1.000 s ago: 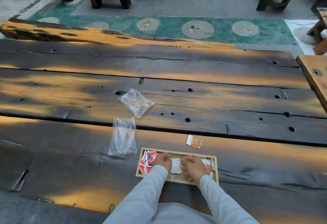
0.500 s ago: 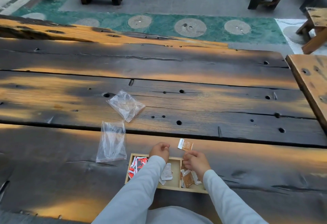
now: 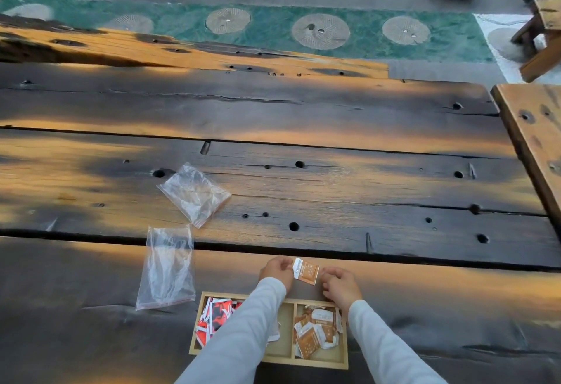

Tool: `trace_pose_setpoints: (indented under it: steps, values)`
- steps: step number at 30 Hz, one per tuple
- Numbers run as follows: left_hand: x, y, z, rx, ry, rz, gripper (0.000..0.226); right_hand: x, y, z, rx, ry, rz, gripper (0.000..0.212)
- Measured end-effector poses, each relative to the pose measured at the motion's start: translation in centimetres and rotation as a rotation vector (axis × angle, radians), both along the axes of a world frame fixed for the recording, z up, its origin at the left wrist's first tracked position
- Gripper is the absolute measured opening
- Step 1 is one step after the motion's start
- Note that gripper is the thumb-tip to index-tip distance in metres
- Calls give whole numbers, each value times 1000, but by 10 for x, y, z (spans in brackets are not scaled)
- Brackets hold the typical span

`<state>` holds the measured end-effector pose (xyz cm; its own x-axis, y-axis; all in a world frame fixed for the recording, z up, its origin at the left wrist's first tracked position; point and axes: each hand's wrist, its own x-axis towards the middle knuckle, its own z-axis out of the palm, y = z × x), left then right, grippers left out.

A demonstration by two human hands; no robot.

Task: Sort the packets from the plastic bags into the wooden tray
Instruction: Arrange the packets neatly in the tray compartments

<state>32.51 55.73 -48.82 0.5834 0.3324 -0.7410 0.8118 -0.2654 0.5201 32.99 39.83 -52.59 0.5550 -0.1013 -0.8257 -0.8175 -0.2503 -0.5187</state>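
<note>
Hands (image 3: 306,277) beside packet (image 3: 306,272); packet-filled tray (image 3: 320,361).

The counter (image 3: 334,189) is made of wide, dark, weathered planks with orange-lit patches, round holes and long seams between the boards. Two clear plastic bags lie flat on it: one (image 3: 194,194) farther out, turned at an angle, and another (image 3: 167,266) nearer, just across a seam from the first. To the right of the near bag, at the near edge, sits a wooden tray (image 3: 318,361). Just beyond the tray's far rim an orange and white packet (image 3: 306,271) lies on the planks.
</note>
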Motion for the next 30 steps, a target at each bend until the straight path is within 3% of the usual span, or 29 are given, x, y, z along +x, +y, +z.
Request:
trace_pose_setpoints:
  steps: [9,21,30]
  values:
    - [16,-11,-15,2,32,-81,28,17,13,-28,-39,32,-57,10]
    - [15,-14,-13,-73,11,29,26,19,21,-14,69,52,-224,16]
    - [7,-18,3,-148,-74,142,26,7,21,6,89,-10,-150,22]
